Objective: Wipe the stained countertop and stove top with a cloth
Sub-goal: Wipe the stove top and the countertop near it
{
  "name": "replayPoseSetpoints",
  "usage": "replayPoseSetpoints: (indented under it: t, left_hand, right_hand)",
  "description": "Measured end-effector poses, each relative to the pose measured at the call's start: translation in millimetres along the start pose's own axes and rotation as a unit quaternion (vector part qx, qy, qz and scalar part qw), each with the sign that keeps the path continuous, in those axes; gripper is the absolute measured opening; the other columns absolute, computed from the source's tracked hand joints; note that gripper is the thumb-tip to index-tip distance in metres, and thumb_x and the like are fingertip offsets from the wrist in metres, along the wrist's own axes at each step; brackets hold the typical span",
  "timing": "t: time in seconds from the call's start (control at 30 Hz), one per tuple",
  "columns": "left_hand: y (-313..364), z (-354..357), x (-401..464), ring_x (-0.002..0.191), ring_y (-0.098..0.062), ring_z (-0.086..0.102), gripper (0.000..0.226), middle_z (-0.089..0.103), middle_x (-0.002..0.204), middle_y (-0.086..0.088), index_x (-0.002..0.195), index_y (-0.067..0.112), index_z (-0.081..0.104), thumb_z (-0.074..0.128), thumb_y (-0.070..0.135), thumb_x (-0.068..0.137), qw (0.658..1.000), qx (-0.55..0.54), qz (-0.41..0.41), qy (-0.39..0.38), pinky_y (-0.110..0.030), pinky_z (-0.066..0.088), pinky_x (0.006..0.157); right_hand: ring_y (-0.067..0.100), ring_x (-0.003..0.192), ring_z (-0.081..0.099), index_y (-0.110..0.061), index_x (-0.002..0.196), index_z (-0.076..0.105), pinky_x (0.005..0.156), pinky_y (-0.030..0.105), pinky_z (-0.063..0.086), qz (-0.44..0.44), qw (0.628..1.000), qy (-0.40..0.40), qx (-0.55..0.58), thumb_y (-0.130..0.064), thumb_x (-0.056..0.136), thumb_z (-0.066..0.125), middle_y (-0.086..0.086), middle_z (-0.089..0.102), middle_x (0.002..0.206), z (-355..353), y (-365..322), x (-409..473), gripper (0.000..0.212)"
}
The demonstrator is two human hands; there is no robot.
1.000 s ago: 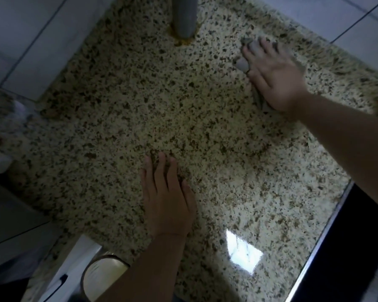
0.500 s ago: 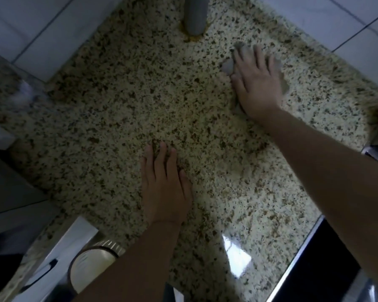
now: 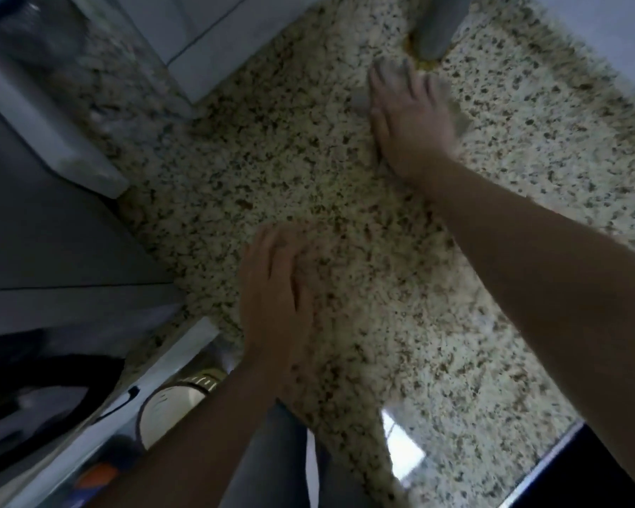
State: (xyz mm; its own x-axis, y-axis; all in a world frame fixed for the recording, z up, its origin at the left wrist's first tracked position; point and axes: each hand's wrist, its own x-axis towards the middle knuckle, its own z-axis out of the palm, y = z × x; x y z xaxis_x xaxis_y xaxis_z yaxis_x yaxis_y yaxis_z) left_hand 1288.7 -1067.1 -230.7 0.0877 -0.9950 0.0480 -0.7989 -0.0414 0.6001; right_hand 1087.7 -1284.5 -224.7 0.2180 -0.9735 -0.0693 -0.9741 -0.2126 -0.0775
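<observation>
A speckled granite countertop [image 3: 345, 185] fills the view. My right hand [image 3: 407, 122] lies flat with straight fingers on a grey cloth [image 3: 457, 113], pressing it to the counter just in front of a grey pipe [image 3: 437, 27]. Only the cloth's edges show around the hand. My left hand [image 3: 275, 295] rests flat on the bare counter nearer to me, holding nothing. The black stove top [image 3: 580, 471] shows at the bottom right corner.
White wall tiles [image 3: 206, 42] border the counter at the back. A yellowish stain [image 3: 424, 64] rings the pipe's base. At the lower left, below the counter edge, stands a round white container [image 3: 169, 405] beside a white panel [image 3: 99, 416].
My right hand has slid the cloth leftwards across the back of the counter, up to the pipe. The left hand has stayed flat on the counter. The camera has shifted.
</observation>
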Motion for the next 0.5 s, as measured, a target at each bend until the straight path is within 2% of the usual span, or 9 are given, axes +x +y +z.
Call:
replayPoseSetpoints:
  t: [0.07, 0.1, 0.2, 0.3, 0.33, 0.4, 0.5]
  left_hand:
    - [-21, -6, 0, 0.147, -0.031, 0.032, 0.039, 0.045, 0.153, -0.010, 0.132, 0.007, 0.058, 0.046, 0.010, 0.095, 1.000, 0.021, -0.016, 0.008, -0.057, 0.029, 0.118]
    - [-27, -6, -2, 0.148, -0.031, 0.030, 0.039, 0.044, 0.154, -0.010, 0.133, 0.007, 0.058, 0.045, 0.012, 0.097, 0.999, 0.034, -0.016, 0.010, -0.057, 0.026, 0.120]
    - [-33, -4, -8, 0.151, -0.032, 0.026, 0.043, 0.040, 0.158, -0.012, 0.140, 0.008, 0.053, 0.046, 0.013, 0.098, 0.995, 0.101, 0.016, 0.004, -0.051, 0.015, 0.126]
    - [-33, -3, -9, 0.152, -0.033, 0.024, 0.045, 0.037, 0.159, -0.013, 0.142, 0.009, 0.051, 0.045, 0.013, 0.098, 0.992, 0.124, 0.021, -0.002, -0.053, 0.015, 0.125]
    - [-34, -4, -10, 0.152, -0.034, 0.024, 0.045, 0.037, 0.159, -0.014, 0.142, 0.009, 0.051, 0.045, 0.013, 0.098, 0.992, 0.127, 0.020, -0.004, -0.055, 0.016, 0.125]
    - [-34, -2, -8, 0.153, -0.033, 0.022, 0.044, 0.037, 0.159, -0.014, 0.142, 0.010, 0.052, 0.046, 0.013, 0.098, 0.991, 0.129, 0.019, -0.004, -0.055, 0.015, 0.125]
    - [-34, -3, -8, 0.153, -0.034, 0.021, 0.045, 0.036, 0.159, -0.015, 0.141, 0.009, 0.052, 0.043, 0.014, 0.098, 0.990, 0.141, 0.019, -0.010, -0.052, 0.012, 0.126]
  right_hand:
    - [0.032, 0.159, 0.008, -0.018, 0.164, 0.015, 0.127, 0.054, 0.009, 0.022, 0.999, 0.022, -0.023, -0.040, 0.110, 0.018, 0.004, 0.013, 0.172, 5, -29, -19, 0.059]
    - [0.034, 0.158, 0.012, -0.015, 0.163, 0.020, 0.126, 0.057, 0.010, 0.000, 0.999, 0.032, -0.026, -0.041, 0.109, 0.019, 0.007, 0.017, 0.171, 8, -47, -42, 0.060]
    - [0.035, 0.158, 0.013, -0.012, 0.162, 0.029, 0.126, 0.057, 0.013, -0.140, 0.990, 0.016, 0.009, -0.041, 0.112, 0.026, 0.009, 0.022, 0.170, 24, -83, -103, 0.057]
    - [0.029, 0.158, 0.016, -0.016, 0.162, 0.028, 0.126, 0.053, 0.016, -0.222, 0.975, -0.012, 0.008, -0.040, 0.112, 0.025, 0.004, 0.025, 0.170, 20, -63, -61, 0.055]
    - [0.029, 0.156, 0.020, -0.018, 0.162, 0.027, 0.125, 0.053, 0.019, -0.201, 0.980, -0.008, -0.005, -0.040, 0.111, 0.023, 0.004, 0.028, 0.169, 16, -55, -31, 0.055]
    - [0.031, 0.153, 0.027, -0.021, 0.162, 0.022, 0.123, 0.052, 0.023, -0.099, 0.995, 0.010, -0.029, -0.039, 0.110, 0.019, 0.005, 0.030, 0.167, 8, -40, 28, 0.055]
    - [0.028, 0.157, 0.015, -0.016, 0.164, 0.014, 0.126, 0.050, 0.013, -0.010, 0.999, 0.020, -0.023, -0.035, 0.110, 0.018, 0.005, 0.018, 0.171, 5, -38, 62, 0.058]
